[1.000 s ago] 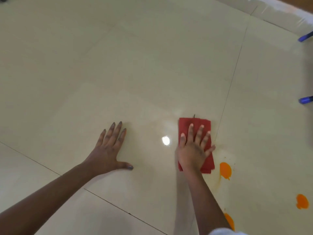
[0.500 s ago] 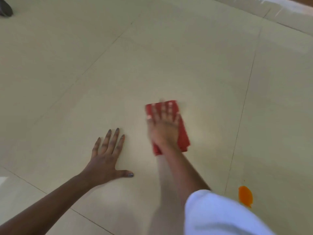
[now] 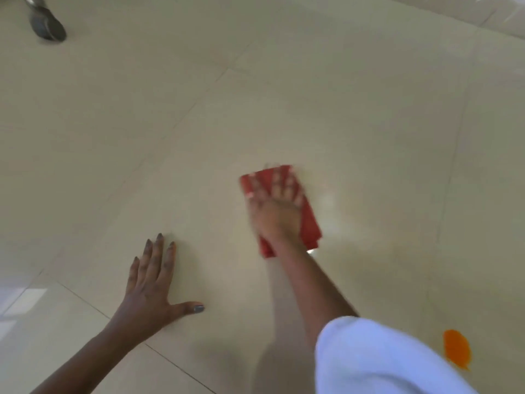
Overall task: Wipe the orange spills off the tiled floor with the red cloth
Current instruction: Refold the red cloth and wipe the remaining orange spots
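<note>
A folded red cloth [image 3: 311,223] lies flat on the cream tiled floor [image 3: 255,95] near the middle of the head view. My right hand [image 3: 277,207] presses down on it with fingers spread, blurred by motion. My left hand [image 3: 149,288] rests flat on the tile to the lower left, fingers apart, holding nothing. One orange spill [image 3: 456,349] shows at the lower right, well apart from the cloth. My white sleeve [image 3: 377,359] covers the floor beside it.
A grey foot of some furniture or stand [image 3: 47,27] sits at the top left corner. A pale skirting edge [image 3: 483,9] runs along the top right. Dark grout lines cross the floor.
My right hand has slid the red cloth from beside the orange spills to the left and away from me. The view has shifted, and only one spill remains in sight. The left hand stays planted.
</note>
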Action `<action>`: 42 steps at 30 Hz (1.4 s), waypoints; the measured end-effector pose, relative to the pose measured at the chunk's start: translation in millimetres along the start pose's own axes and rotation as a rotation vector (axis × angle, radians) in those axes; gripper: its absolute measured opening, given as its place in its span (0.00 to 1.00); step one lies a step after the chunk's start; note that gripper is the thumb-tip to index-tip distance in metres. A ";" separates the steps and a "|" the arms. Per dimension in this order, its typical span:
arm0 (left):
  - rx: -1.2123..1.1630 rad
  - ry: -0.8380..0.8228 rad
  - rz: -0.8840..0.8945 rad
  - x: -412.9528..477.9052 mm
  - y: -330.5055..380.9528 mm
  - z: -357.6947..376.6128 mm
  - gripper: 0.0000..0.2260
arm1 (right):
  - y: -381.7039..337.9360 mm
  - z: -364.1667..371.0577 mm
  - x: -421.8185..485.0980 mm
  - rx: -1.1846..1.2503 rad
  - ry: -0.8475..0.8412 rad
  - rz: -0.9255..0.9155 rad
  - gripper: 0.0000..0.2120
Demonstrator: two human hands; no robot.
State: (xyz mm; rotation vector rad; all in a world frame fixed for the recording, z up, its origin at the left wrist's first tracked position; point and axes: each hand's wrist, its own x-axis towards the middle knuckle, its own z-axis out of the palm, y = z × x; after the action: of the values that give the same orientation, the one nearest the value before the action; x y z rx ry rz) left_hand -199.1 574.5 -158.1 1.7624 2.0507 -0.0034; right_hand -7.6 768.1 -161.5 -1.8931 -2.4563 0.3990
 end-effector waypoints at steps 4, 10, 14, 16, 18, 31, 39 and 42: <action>-0.032 -0.047 -0.011 -10.2 3.5 5.2 0.55 | -59.1 23.8 -96.7 0.023 -0.024 -0.418 0.22; -0.004 -0.005 0.007 -11.2 1.4 7.9 0.54 | -17.5 8.5 -27.7 -0.005 0.076 -0.098 0.23; -0.054 0.027 0.018 -12.1 -0.1 9.5 0.57 | -84.5 15.0 -13.3 0.004 -0.093 -0.259 0.23; -0.100 0.042 0.019 -11.3 -2.2 9.5 0.59 | -95.7 26.3 -61.0 0.014 -0.062 -0.363 0.23; -0.111 0.021 0.012 -9.3 -1.7 7.4 0.61 | -79.2 33.2 -114.8 0.043 -0.024 -0.371 0.22; 0.149 -0.052 0.427 -102.3 56.8 42.2 0.38 | 112.5 4.5 -225.0 -0.018 0.048 0.312 0.24; 0.112 -0.141 0.387 -125.4 87.1 50.2 0.39 | 56.6 30.7 -384.7 0.011 0.022 -0.076 0.23; 0.101 -0.204 0.442 -129.8 119.8 60.4 0.40 | 113.7 23.5 -367.0 -0.046 0.103 0.100 0.23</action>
State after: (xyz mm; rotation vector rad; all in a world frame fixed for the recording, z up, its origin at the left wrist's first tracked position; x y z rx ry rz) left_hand -54.4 458.2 -138.1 2.1449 1.5122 -0.1489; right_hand 194.4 440.4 -155.6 -2.0061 -2.3334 0.2424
